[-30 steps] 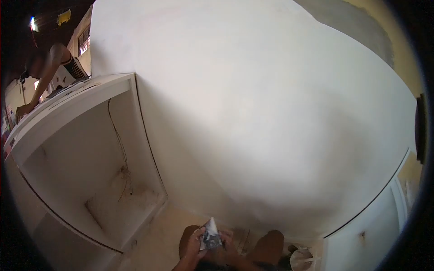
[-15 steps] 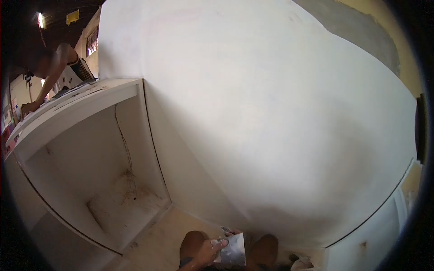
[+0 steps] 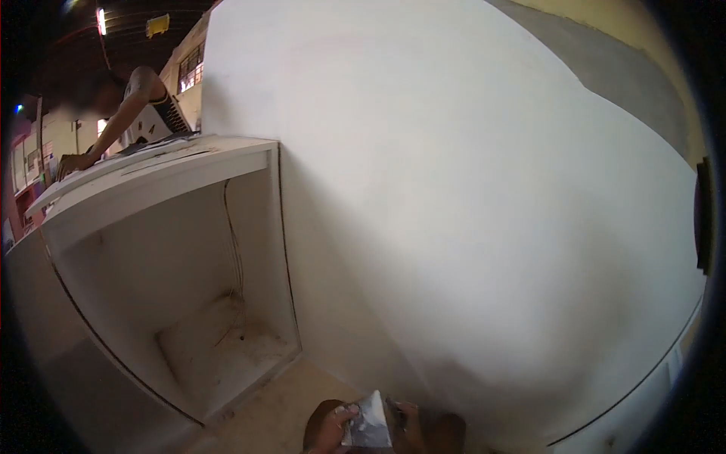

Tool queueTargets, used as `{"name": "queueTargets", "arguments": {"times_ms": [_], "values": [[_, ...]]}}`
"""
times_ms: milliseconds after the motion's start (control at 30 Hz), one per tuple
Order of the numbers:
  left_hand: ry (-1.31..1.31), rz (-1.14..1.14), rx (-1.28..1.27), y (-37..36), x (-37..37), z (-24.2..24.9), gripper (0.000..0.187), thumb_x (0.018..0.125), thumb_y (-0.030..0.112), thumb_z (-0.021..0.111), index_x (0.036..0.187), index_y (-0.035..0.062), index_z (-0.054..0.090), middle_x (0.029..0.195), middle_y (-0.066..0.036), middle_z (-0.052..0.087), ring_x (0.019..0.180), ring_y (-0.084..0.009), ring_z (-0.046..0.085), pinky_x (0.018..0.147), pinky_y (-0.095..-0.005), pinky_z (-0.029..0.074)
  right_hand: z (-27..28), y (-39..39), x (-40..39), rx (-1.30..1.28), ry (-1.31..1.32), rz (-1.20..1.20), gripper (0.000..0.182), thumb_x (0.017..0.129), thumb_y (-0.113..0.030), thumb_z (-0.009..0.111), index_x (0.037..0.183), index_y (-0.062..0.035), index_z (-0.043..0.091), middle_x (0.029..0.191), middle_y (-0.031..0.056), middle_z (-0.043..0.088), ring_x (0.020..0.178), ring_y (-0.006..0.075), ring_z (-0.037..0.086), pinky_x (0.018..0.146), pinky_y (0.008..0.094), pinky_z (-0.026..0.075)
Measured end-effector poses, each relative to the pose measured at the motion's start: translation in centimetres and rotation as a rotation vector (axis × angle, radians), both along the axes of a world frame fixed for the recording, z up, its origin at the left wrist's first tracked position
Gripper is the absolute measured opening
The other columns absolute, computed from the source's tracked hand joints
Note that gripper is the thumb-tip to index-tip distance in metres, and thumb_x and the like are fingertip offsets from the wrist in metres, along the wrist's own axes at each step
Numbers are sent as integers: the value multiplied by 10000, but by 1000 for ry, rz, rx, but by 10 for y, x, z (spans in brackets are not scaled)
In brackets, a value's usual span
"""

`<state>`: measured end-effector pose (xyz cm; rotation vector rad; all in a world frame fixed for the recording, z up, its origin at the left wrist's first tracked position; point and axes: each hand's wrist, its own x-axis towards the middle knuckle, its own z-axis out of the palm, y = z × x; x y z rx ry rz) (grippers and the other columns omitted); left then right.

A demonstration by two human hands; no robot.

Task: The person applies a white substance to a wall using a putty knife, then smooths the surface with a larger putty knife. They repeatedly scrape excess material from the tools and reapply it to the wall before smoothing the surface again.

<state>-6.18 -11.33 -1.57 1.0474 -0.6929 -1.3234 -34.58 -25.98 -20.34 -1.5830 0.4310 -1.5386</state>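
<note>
Low at the bottom centre of the head view, my left hand (image 3: 333, 431) grips the left edge of a flat grey plate (image 3: 368, 433), thumb on its face. A white smear, like putty, covers the plate's upper part. My right hand (image 3: 409, 425) is closed at the plate's right side; a narrow dark thing shows by its fingers, too small to name. Both hands are between my bent knees. Just in front of them rises a large white panel (image 3: 454, 189) with faint patchy shading.
At left stands a white open cabinet (image 3: 276, 250) with loose wires (image 3: 236, 261) hanging inside and dirt on its bottom. Another person (image 3: 144, 106) leans over its top, one arm on the surface. Bare floor (image 3: 287, 401) shows between the cabinet and my knees.
My right hand has come into clearer view at the plate's right side, and the plate has tilted. The view has turned left, so the cabinet and other person appear further right.
</note>
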Motion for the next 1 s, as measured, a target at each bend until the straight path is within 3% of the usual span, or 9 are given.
{"name": "queueTargets", "arguments": {"times_ms": [267, 333, 433, 467, 633, 767, 833, 933, 1000], "values": [[464, -119, 128, 21, -17, 42, 280, 937, 234, 626, 1068, -14, 630, 876, -51, 669, 793, -161, 653, 728, -327, 533, -97, 23, -13, 247, -19, 79, 317, 939, -173, 555, 1213, -14, 537, 1116, 166, 594, 1071, 314, 571, 979, 409, 429], [-122, -193, 114, 23, -16, 45, 256, 936, 217, 618, 1076, 4, 632, 894, -67, 674, 790, -172, 664, 728, -332, 545, -123, 28, -2, 300, -38, 97, 300, 945, -172, 545, 1199, -12, 546, 1095, 162, 607, 1055, 309, 583, 972, 403, 437], [344, -51, 127, 8, -16, 33, 194, 944, 198, 593, 1031, 29, 633, 905, -72, 688, 808, -197, 684, 768, -356, 557, -147, 15, 4, 354, -51, 128, 277, 954, -170, 529, 1177, -8, 560, 1065, 155, 627, 1031, 301, 601, 962, 395, 448], [521, 15, 129, 9, -14, 32, 190, 949, 202, 586, 1014, 31, 633, 903, -67, 691, 814, -196, 686, 776, -357, 555, -270, -5, -18, 387, -58, 127, 271, 957, -170, 524, 1170, -7, 564, 1054, 153, 633, 1023, 298, 607, 959, 392, 452], [622, 10, 182, 3, -25, 48, 216, 949, 239, 590, 973, 32, 645, 870, -59, 687, 798, -192, 677, 772, -350, 539, -31, 92, 2, 1004, -319, 287, 333, 952, -203, 570, 1221, -9, 546, 1173, 159, 602, 1077, 323, 597, 955, 438, 469], [-141, -30, 36, 8, -45, 33, 344, 942, 320, 611, 944, -19, 670, 826, -63, 674, 762, -163, 619, 732, -334, 494, 224, 125, 79, 1415, -566, 417, 386, 948, -228, 604, 1259, -10, 533, 1262, 163, 578, 1117, 343, 589, 952, 472, 482], [-284, -14, -21, 16, -47, 29, 376, 938, 322, 617, 964, -50, 671, 840, -84, 688, 809, -149, 615, 738, -326, 486, 256, 116, 98, 853, -97, -857, 537, 968, -451, 501, 1014, 62, 652, 979, 222, 665, 971, 331, 625, 878, 448, 474], [-263, 147, -33, 8, -44, 18, 310, 944, 273, 600, 949, -31, 660, 827, -71, 669, 798, -154, 612, 742, -321, 488, 188, 120, 80, 618, -121, -1131, 545, 970, -432, 510, 1048, 92, 634, 1028, 232, 666, 964, 335, 630, 882, 430, 480], [521, 185, -1, 0, -54, 21, 245, 946, 236, 586, 945, -3, 638, 828, -60, 641, 763, -166, 612, 724, -333, 499, 210, 139, 95, 255, -99, -1222, 527, 953, -406, 536, 1059, 102, 628, 1010, 225, 669, 931, 318, 643, 857, 428, 496]]}}
